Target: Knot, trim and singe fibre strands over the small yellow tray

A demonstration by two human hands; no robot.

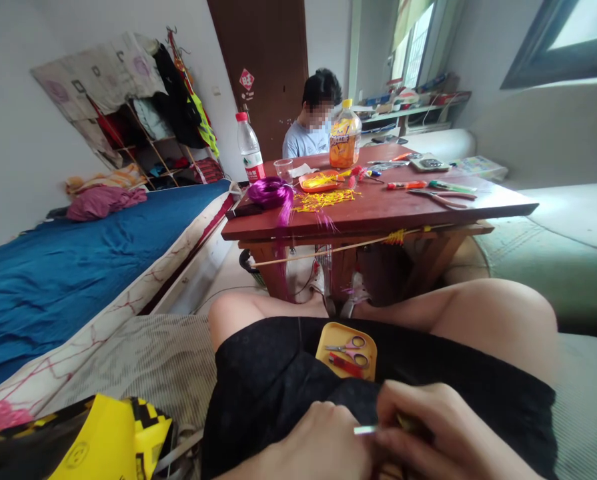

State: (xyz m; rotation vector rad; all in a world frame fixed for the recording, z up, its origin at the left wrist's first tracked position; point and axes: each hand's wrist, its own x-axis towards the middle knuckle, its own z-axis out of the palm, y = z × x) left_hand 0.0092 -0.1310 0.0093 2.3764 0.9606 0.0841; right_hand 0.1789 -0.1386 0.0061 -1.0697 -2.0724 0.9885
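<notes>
Low in the view, my left hand (323, 443) is over my lap with its knuckles up. Its fingers curl down out of sight, so whatever they hold is hidden. Close against it, my right hand (428, 427) is closed in a pinch. A short white, shiny strip (365, 431) sticks out from its fingertips, and something dark olive shows between the fingers; I cannot make out the kind. Just beyond the hands, a yellow tray (334, 335) rests on my lap. In it lie scissors (349, 347) with pink handles and a small red tool (346, 365).
A dark red table (378, 210) ahead carries purple strands (272, 193), yellow pieces (325, 200), pliers (441, 198) and bottles (345, 137). A thin stick (323, 252) runs along its front edge. Another person (305, 137) sits behind it. A yellow-black bag (98, 440) lies at lower left.
</notes>
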